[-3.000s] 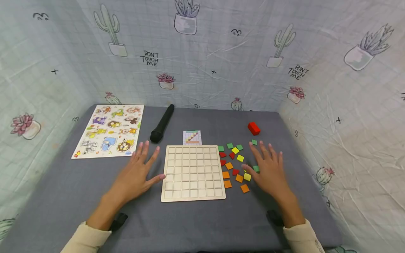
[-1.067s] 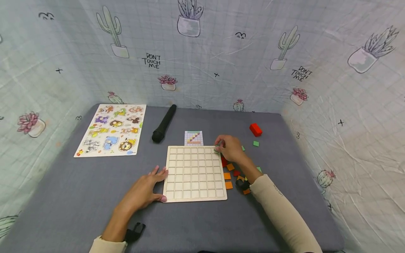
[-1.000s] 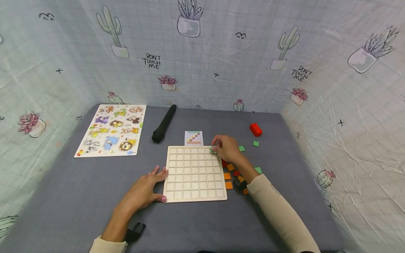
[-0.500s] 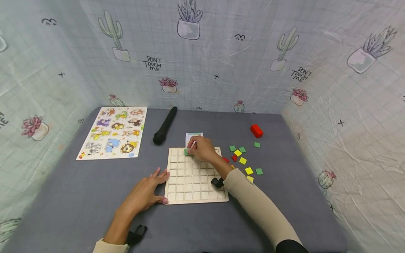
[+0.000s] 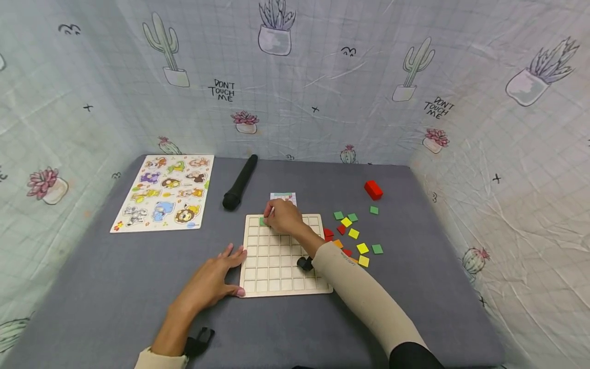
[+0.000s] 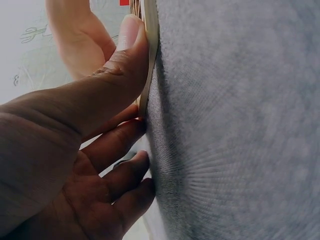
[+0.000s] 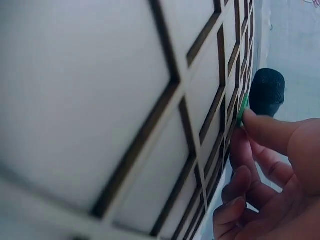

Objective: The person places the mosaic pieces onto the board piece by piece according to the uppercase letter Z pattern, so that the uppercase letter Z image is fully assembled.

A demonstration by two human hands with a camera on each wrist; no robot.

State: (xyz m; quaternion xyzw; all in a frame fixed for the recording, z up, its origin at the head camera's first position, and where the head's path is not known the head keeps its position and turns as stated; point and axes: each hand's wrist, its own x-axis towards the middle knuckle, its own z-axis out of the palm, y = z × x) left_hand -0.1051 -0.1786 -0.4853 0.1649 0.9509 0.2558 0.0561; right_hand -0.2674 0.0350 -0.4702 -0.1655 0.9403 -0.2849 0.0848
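The right grip (image 5: 284, 217) hides much of the small printed card (image 5: 283, 195)

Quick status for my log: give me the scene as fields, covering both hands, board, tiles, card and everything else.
Left hand: thumb and fingers against left edge of grid board
Right hand: pinching green tile at far row
Grid board: flat on grey table
Loose tiles: green, yellow, red, orange; right of board
Small card: beyond board, partly hidden
Others: microphone, animal puzzle, red block
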